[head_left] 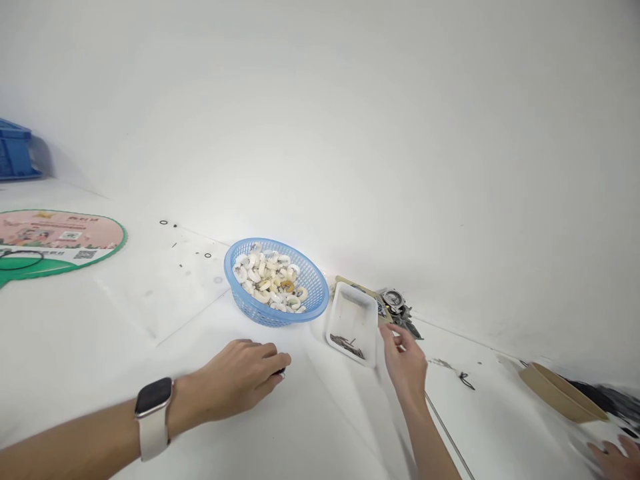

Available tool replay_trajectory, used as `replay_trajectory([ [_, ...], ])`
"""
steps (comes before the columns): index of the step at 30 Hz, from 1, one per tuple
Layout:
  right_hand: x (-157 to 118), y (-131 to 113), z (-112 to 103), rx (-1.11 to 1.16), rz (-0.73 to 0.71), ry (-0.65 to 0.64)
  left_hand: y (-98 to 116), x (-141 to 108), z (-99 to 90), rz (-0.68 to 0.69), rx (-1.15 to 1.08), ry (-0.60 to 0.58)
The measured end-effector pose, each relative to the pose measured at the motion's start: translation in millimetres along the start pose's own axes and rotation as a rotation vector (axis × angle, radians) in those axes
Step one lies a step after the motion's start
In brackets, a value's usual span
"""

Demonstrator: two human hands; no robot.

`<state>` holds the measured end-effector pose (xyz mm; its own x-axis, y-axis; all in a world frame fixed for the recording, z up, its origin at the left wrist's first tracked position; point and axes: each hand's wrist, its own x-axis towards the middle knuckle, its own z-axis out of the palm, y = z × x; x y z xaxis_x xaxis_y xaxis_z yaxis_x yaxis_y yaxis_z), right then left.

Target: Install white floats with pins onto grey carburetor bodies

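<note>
My left hand (240, 375), a white watch (153, 417) on its wrist, lies palm down on the white table, its fingertips closed on a small dark and silver part (281, 373). Just beyond it stands a blue plastic basket (305, 308) holding several white rings (267, 280). My right hand (406, 360) rests beside the right edge of a white rectangular tray (360, 308) that holds small dark metal pieces (346, 343); its fingers are curled and whether they pinch anything I cannot tell.
Grey metal parts (397, 307) lie behind the tray. A round pink and green fan (55, 243) sits at the left, a blue crate (15, 150) at the far left. A brown paper tray (560, 393) and another person's hand (615, 457) are at the right. Tiny black rings (163, 222) dot the table.
</note>
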<state>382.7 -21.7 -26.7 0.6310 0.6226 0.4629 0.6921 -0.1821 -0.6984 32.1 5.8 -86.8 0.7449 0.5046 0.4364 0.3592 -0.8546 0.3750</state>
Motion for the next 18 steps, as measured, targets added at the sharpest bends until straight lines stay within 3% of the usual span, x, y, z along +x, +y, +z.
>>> replay_trajectory([
  [2,-15.7,-13.1,8.6,0.044,-0.055,0.024,-1.8,0.9,1.4,-0.048,-0.039,0.014],
  [4,-41.8,-31.5,21.6,0.1,-0.151,-0.118,-4.9,2.4,3.3,-0.093,-0.071,0.026],
  [6,-73.3,-52.5,34.7,0.083,-0.376,-0.544,-8.7,4.2,5.2,-0.121,-0.09,0.035],
  [8,-101.7,-71.0,44.0,0.032,-0.566,-0.786,-11.5,6.3,5.9,-0.123,-0.103,0.035],
  [10,-120.7,-81.2,48.5,-0.016,-0.664,-0.815,-10.9,9.1,3.2,-0.097,-0.117,0.022],
  [13,-129.7,-77.0,50.1,-0.057,-0.685,-0.737,0.0,14.8,-14.4,-0.049,-0.134,0.016],
  [16,-125.2,-61.1,50.0,-0.027,-0.744,-0.67,19.6,16.6,-53.2,-0.011,-0.167,0.022],
  [18,-120.6,-53.3,49.0,-0.012,-0.768,-0.66,30.9,13.2,-84.8,0.076,-0.245,-0.07],
])
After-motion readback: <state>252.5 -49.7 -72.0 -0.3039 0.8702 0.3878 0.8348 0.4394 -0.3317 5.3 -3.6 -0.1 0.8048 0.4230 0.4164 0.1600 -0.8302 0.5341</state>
